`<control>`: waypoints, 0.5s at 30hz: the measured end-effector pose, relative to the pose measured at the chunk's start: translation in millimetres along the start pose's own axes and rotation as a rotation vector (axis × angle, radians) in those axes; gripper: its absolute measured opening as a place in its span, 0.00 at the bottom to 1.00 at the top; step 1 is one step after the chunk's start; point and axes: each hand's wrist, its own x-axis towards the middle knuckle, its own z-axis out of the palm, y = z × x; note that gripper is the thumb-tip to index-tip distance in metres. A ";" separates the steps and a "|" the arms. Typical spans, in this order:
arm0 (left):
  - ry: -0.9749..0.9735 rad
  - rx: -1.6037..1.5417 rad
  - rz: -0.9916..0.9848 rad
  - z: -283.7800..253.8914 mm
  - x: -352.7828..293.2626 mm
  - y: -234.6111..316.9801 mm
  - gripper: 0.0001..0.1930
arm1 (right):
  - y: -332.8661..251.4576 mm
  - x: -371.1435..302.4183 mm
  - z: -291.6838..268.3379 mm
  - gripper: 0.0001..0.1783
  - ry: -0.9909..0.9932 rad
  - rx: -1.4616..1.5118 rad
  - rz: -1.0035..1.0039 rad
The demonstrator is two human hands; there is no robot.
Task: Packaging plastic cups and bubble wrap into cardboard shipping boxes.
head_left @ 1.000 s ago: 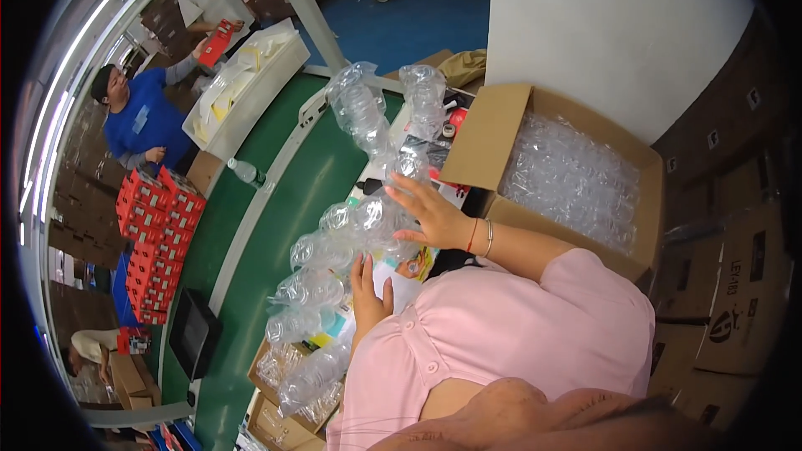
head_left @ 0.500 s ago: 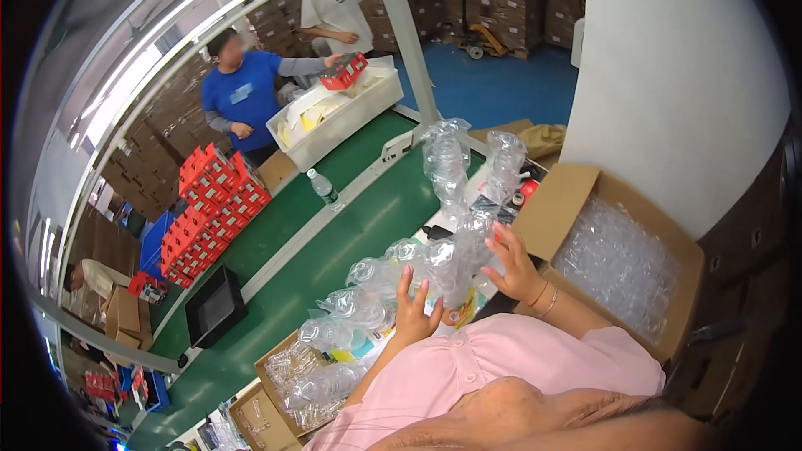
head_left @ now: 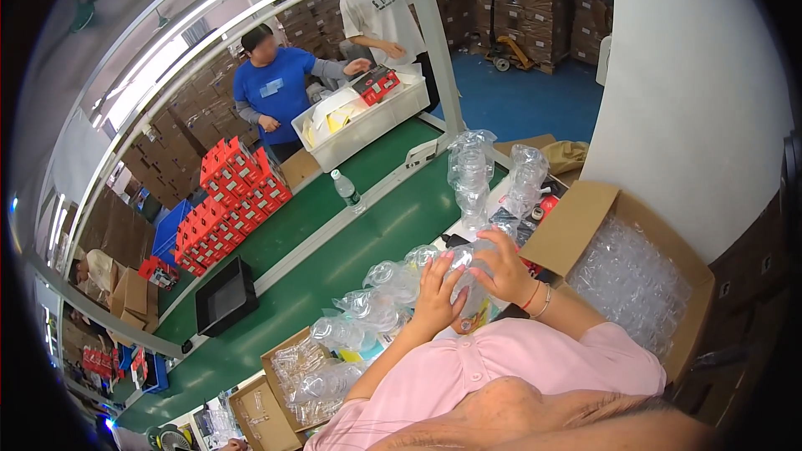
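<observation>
A row of clear plastic shells (head_left: 368, 305) with rounded, cup-like hollows runs along the near side of the green table. At its right end my left hand (head_left: 439, 296) is bent round a clear plastic shell (head_left: 473, 260) from the left. My right hand (head_left: 508, 274) curls its fingers over the same shell from the right, so the piece sits between both hands. Glare and the fingers hide its exact outline. Taller stacks of clear shells (head_left: 472, 171) stand just beyond my hands.
An open carton (head_left: 585, 230) full of clear plastic pieces stands to my right; a smaller box (head_left: 266, 405) lies at lower left. Across the green table (head_left: 334, 259) are a black tray (head_left: 225, 296), a bottle (head_left: 345, 190), red boxes (head_left: 225, 217) and a white bin (head_left: 368, 129) beside a co-worker.
My hands have come closer together and closed from a spread pose onto the plastic shell. The view has shifted slightly. The co-worker's hand has come off the red box at the white bin.
</observation>
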 end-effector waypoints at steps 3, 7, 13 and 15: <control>0.033 -0.042 -0.021 6.0 -1.7 0.2 0.30 | -1.3 0.2 -0.1 0.15 0.125 0.000 -0.064; 0.058 -0.053 -0.063 11.4 -4.8 -2.4 0.31 | 1.2 1.9 3.6 0.15 -0.098 0.053 -0.002; 0.081 -0.071 -0.043 12.2 -6.6 -5.3 0.32 | -1.9 2.2 3.2 0.15 -0.042 0.041 -0.093; 0.077 -0.080 -0.049 12.3 -7.6 -7.4 0.32 | -1.0 0.7 10.0 0.15 -0.026 0.104 0.010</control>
